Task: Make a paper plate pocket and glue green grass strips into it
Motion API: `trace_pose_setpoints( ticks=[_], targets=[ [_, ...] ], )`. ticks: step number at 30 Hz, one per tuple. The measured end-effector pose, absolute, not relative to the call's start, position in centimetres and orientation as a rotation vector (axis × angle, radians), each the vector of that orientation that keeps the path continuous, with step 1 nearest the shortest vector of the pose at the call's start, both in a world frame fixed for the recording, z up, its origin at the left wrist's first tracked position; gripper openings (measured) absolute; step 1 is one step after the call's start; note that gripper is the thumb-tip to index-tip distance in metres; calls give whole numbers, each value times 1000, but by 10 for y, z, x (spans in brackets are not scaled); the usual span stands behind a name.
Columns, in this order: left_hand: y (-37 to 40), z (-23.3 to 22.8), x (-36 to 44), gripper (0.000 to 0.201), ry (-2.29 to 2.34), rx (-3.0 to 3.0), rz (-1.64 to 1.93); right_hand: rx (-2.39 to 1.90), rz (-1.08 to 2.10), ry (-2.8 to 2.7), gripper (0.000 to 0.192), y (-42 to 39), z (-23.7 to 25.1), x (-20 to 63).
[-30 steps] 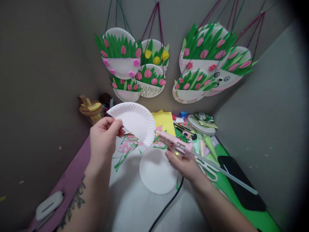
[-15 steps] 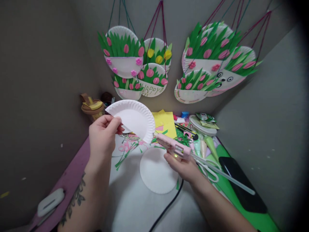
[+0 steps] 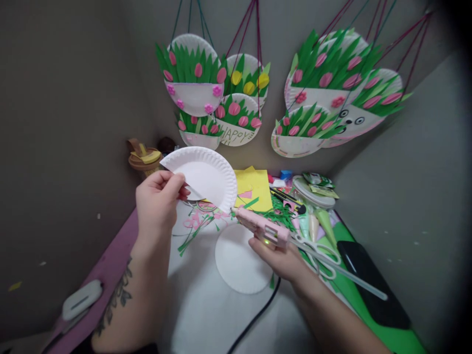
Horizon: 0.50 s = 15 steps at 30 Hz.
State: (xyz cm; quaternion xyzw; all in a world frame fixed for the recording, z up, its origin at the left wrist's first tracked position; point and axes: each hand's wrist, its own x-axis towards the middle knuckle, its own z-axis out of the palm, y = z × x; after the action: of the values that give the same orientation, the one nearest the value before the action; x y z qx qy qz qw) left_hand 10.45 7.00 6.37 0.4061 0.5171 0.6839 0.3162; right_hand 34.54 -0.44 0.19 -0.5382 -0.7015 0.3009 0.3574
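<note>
Pinched between the thumb and fingers of my left hand (image 3: 160, 196) is a half paper plate (image 3: 206, 174), white with a crimped rim, raised above the table. My right hand (image 3: 276, 255) is closed around a pink glue gun (image 3: 263, 226), a clear glue stick (image 3: 354, 278) poking out of its back end. The gun's nozzle is at the lower right end of the half plate's rim; whether it touches cannot be made out. Below them a round white paper plate (image 3: 241, 260) lies on the white table cover, partly behind my right hand.
Paper-plate baskets with paper tulips (image 3: 195, 73) hang on the wall ahead. Yellow paper (image 3: 256, 184), green scraps (image 3: 195, 236), white-handled scissors (image 3: 324, 260) and a black phone (image 3: 372, 285) lie around. A brown-lidded cup (image 3: 143, 157) stands at left. The gun's black cord (image 3: 256, 317) crosses the front.
The glue gun's nozzle has shifted slightly down and left along the half plate's rim, toward its lower corner. The view has tilted a little. Both hands keep their holds.
</note>
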Motion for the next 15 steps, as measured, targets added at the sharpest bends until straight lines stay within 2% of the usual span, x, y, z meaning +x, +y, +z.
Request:
trace_pose_setpoints(
  ticks=[3, 9, 15],
  targets=[
    [70, 63, 104, 15, 1337, 1059, 1818, -1422, 778, -1788, 32, -6, -3, 346],
    [71, 62, 103, 16, 1323, 1045, 1835, -1373, 860, -1699, 43, -8, -11, 344],
    [70, 64, 103, 16, 1354, 1023, 1841, -1350, 893, -1763, 41, -7, 2, 336]
  ],
)
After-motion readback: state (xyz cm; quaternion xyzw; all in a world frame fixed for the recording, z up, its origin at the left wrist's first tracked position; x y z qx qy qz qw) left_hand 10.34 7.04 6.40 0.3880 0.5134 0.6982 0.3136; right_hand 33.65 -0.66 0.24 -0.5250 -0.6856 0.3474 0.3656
